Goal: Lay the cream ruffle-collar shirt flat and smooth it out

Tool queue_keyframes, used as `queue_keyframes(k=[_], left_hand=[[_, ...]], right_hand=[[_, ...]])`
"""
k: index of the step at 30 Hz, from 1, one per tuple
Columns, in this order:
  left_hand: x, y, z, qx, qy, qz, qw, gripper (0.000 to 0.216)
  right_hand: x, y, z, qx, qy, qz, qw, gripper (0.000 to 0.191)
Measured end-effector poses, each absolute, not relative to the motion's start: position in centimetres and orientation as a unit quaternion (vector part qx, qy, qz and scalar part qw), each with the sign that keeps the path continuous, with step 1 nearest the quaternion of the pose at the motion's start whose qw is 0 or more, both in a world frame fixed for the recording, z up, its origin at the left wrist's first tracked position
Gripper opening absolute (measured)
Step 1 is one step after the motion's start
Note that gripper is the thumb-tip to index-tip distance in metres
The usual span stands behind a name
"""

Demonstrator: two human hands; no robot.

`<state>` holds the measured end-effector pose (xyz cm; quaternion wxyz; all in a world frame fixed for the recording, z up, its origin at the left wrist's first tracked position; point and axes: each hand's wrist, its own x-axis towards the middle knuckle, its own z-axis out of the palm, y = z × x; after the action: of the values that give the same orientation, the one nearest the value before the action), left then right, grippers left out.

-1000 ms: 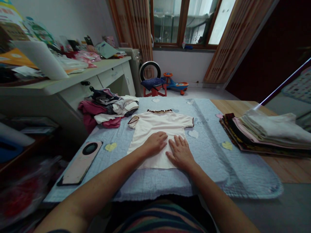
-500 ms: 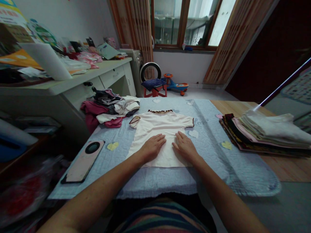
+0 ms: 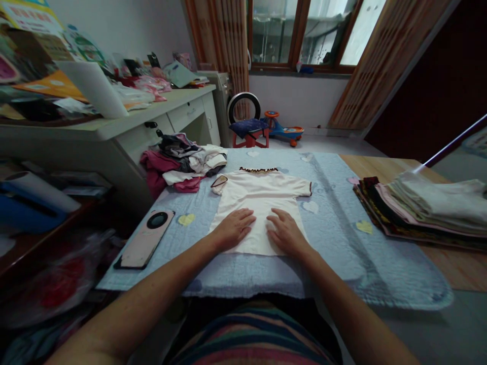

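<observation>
While both palms lie flat on a cream short-sleeved shirt [image 3: 259,200], neither hand grips anything.

The left hand [image 3: 234,229] and right hand [image 3: 287,234] rest open, side by side, on the shirt's lower half. It lies centred on a blue quilted mat [image 3: 335,253], with a heap of clothes [image 3: 182,167] just beyond its left sleeve.

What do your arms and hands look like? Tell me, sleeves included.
The left hand and right hand are bare, with no gloves, watch or bracelet showing. The left forearm and right forearm are bare too, with no sleeve visible. Below them shows a multicoloured striped top.
</observation>
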<state>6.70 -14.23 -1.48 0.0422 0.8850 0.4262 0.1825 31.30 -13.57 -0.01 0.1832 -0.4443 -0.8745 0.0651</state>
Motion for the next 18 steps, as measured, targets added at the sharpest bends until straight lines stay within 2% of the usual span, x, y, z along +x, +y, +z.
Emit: queue_keyframes(k=[3, 8, 13, 18], left_hand=[[6.6, -15.4, -1.2, 0.886, 0.413, 0.202, 0.056, 0.031], [5.5, -17.3, -0.7, 0.878, 0.422, 0.212, 0.078, 0.031], [4.4, -18.2, -0.7, 0.880, 0.437, 0.174, 0.070, 0.044], [5.1, -18.5, -0.2, 0.869, 0.446, 0.196, 0.084, 0.036]], right_hand=[[30.4, -14.3, -0.4, -0.393, -0.891, 0.107, 0.200, 0.031], [30.6, -14.3, -0.7, -0.414, -0.881, 0.110, 0.201, 0.032], [30.9, -14.5, -0.7, -0.447, -0.877, 0.087, 0.153, 0.046], [31.0, -14.5, -0.7, -0.449, -0.878, 0.097, 0.139, 0.050]])
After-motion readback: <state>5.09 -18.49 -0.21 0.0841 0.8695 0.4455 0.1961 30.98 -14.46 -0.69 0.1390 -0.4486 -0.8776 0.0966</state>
